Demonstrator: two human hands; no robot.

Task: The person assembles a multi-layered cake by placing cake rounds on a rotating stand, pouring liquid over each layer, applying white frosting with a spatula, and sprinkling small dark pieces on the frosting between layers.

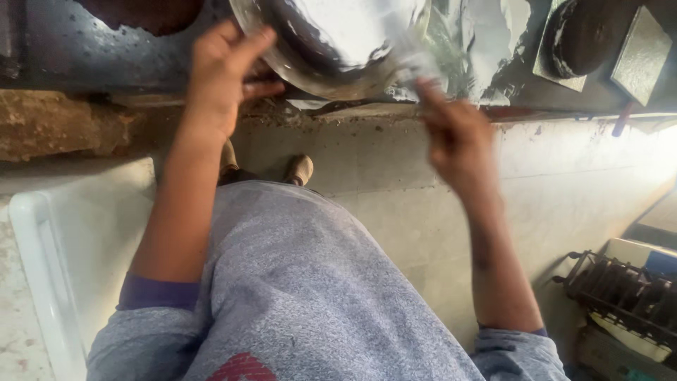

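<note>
Gripping shiny round steel pan (331,49), left hand (222,77) fingers clamped, right hand (455,137) blurred, grip unclear

Shiny metal, dull stone.
Glossy, mirror-bright steel bowl (331,49); crinkled reflective foil (486,42); rough, crumbly ledge (56,130); smooth matt floor tiles (564,183); soft heathered grey cloth shirt (303,296).

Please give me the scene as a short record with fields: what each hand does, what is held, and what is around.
view: head camera, looking down
left hand: grips the rim of a round shiny metal pan
right hand: blurred, fingers at a sheet of foil by the pan's edge; grip unclear
surface: dark wet counter
nearby: a round dark disc on the counter, a black wire rack on the floor
clothing: grey top, sleeves pushed up
</note>
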